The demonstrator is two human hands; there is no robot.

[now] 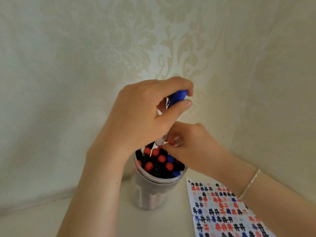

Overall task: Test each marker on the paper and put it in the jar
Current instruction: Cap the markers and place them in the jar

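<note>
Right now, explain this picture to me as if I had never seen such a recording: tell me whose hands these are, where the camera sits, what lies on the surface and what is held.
There is no machine here, only a person's two bare hands. The single picture comes from a camera worn on the person's head, looking forward and down.

The left hand grips a blue-capped marker, cap up, with its lower end just above a clear jar. The jar stands on a pale cloth-covered surface and is packed with markers, their red, black and blue caps pointing up.

The right hand, with a thin bracelet on its wrist, has its fingers curled at the jar's mouth; what they touch is too blurred to tell.

Right of the jar lies the paper, covered with red, black and blue test marks.
</note>
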